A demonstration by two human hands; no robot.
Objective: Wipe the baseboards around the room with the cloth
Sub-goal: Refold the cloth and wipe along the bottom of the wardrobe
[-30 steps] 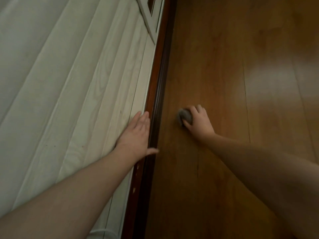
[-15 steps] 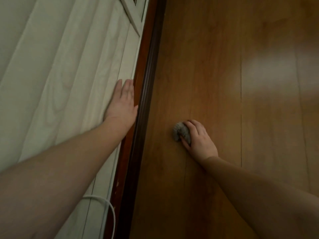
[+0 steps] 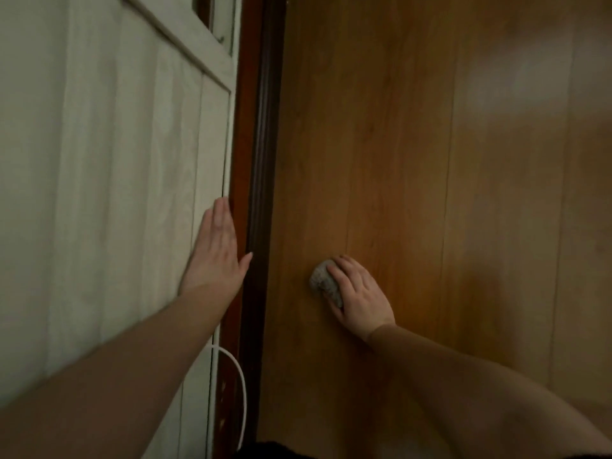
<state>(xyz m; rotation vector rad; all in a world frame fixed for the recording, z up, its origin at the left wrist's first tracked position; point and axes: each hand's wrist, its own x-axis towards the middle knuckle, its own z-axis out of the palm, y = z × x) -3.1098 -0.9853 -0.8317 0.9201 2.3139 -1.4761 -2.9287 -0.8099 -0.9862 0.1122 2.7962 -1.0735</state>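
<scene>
A dark reddish-brown baseboard [image 3: 256, 134] runs from top to bottom between the pale panelled wall and the wooden floor. My left hand [image 3: 217, 253] lies flat against the wall with straight fingers, its thumb reaching over the baseboard. My right hand [image 3: 359, 293] grips a small bunched grey cloth [image 3: 323, 283] and rests on the floor, a short way to the right of the baseboard and apart from it.
The pale wall [image 3: 109, 167] has vertical panels and a framed moulding at the top. A white cable [image 3: 240, 385] loops down in front of the baseboard near the bottom. The wooden floor [image 3: 463, 160] stretches to the right with a light reflection.
The view has shifted along the wall. My left hand slid forward on the wall. My right hand with the cloth drew back down the floor, away from the baseboard. The white cable came into sight.
</scene>
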